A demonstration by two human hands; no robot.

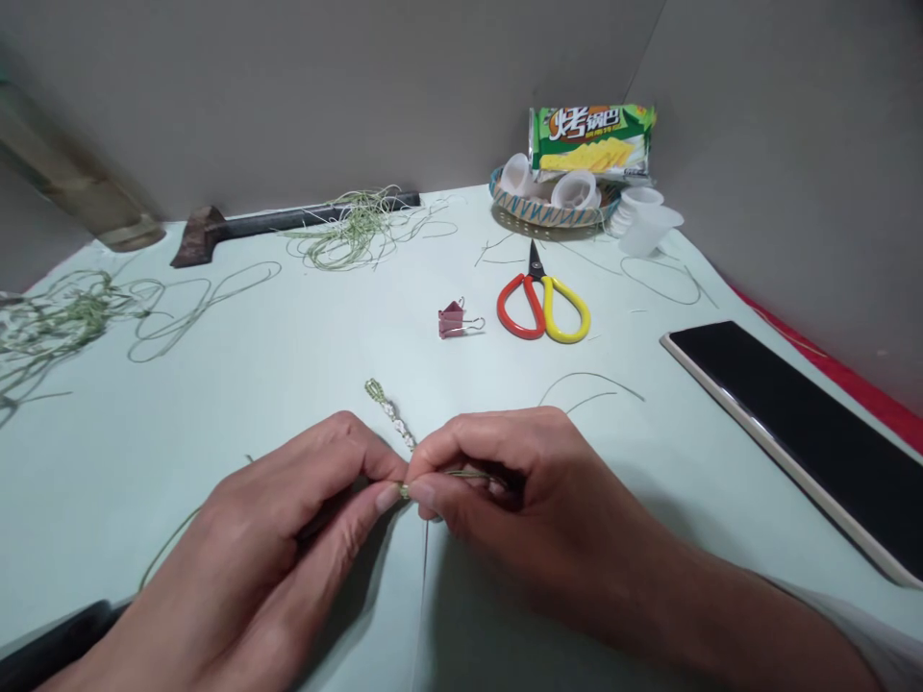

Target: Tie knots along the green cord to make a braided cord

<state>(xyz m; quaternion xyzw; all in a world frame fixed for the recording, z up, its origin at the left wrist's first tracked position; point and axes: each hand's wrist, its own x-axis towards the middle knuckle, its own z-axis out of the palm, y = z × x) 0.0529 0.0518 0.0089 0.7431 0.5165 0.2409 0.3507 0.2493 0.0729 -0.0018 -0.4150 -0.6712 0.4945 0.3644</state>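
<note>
My left hand (288, 538) and my right hand (526, 490) meet at the lower middle, thumbs and index fingers pinching a thin green cord (405, 491) between them. The cord's short exposed part looks knotted. Behind the fingertips a braided green strip with white beads (393, 414) sticks out, ending in a green loop; how it joins the pinched cord is hidden. Green strands also pass under the curled fingers of my right hand. A thin thread (424, 567) hangs below the fingertips.
Red-and-yellow scissors (535, 298) and a pink binder clip (452, 319) lie beyond the hands. A phone (800, 432) is at right. Behind are a basket (548, 210) with cups and a snack packet (595, 141), a hammer-like tool (252, 224), and green cord tangles (353, 231) (64, 317).
</note>
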